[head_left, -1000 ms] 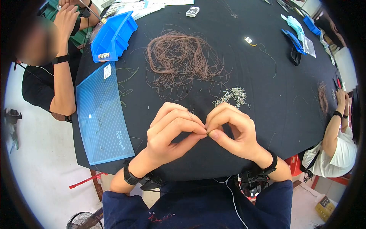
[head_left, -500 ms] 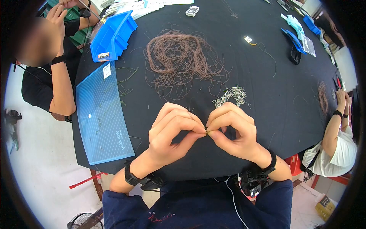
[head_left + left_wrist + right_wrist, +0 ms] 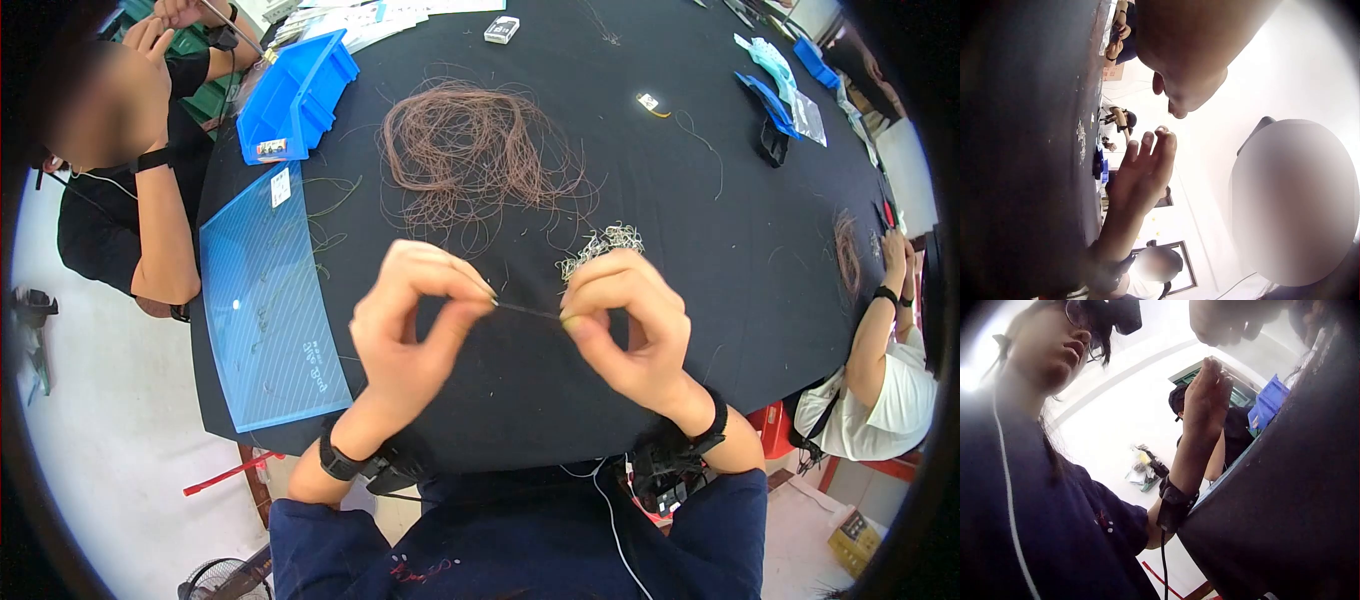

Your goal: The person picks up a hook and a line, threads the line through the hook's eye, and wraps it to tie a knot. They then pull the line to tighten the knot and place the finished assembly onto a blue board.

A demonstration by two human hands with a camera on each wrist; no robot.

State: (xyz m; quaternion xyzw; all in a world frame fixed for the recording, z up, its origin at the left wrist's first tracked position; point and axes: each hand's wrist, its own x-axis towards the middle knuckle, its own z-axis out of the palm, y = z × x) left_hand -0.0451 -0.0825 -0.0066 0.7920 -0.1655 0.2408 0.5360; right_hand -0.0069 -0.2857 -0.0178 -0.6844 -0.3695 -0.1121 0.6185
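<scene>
A thin dark strand (image 3: 528, 310) stretches nearly straight between the two hands, above the black tablecloth. The left hand (image 3: 415, 325) pinches one end between thumb and forefinger, with a small greenish bit at the fingertips. The right hand (image 3: 635, 325) pinches the other end the same way. Just beyond the right hand lies a pile of small metal hooks (image 3: 605, 245), partly hidden by its fingers. A large tangle of brown thread (image 3: 450, 140) lies farther back. In both wrist views the hands face each other; the strand cannot be made out there.
A translucent blue folder (image 3: 270, 310) lies at the left, below a blue bin (image 3: 300, 95). A small box (image 3: 502, 30) and papers (image 3: 370, 18) are at the back. One person sits at the left, another at the right beside a smaller brown bundle (image 3: 847, 255).
The hands, whose fingertips met before, have moved apart and slightly away from the body, the left going left and the right going right. The strand now shows between them.
</scene>
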